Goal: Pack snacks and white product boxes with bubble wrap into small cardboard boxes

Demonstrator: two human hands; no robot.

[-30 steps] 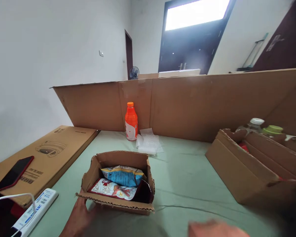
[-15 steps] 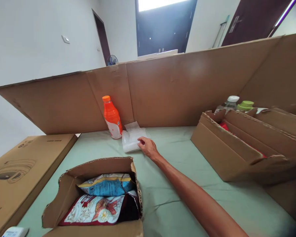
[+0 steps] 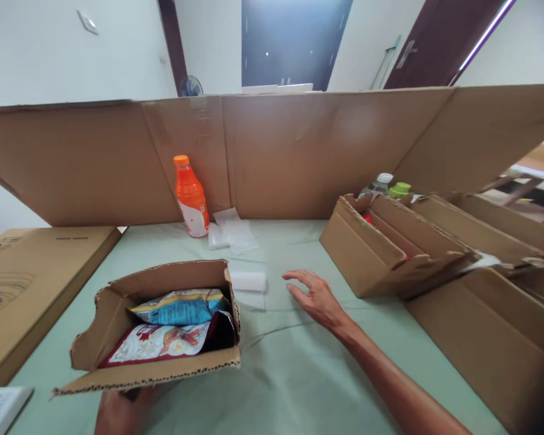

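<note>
Pale green cloth, faintly creased, covered the bench [image 3: 294,380], and over it the right hand [image 3: 315,296] stood open, thumb parted from its loosely curved fingers, with nothing held. Just left of those fingertips, apart from them, lay a folded translucent sheet [image 3: 248,281], its left end behind the corner of an open cardboard box [image 3: 172,367]. That box, holding a blue packet [image 3: 176,311] and a red-and-white packet [image 3: 163,340], sat well to the right hand's left; the left hand [image 3: 122,414] was at its near side, partly hidden beneath the flap and blurred, so its grip could not be told. Farther out, an orange bottle [image 3: 193,196] stood beside more translucent sheets [image 3: 238,232], before a long cardboard panel [image 3: 299,157]. Other open boxes [image 3: 362,248] filled the right side, a flat printed carton [image 3: 31,290] the left. Beyond the panel were pale walls, a fan [image 3: 191,86] and dark double doors [image 3: 290,42].
</note>
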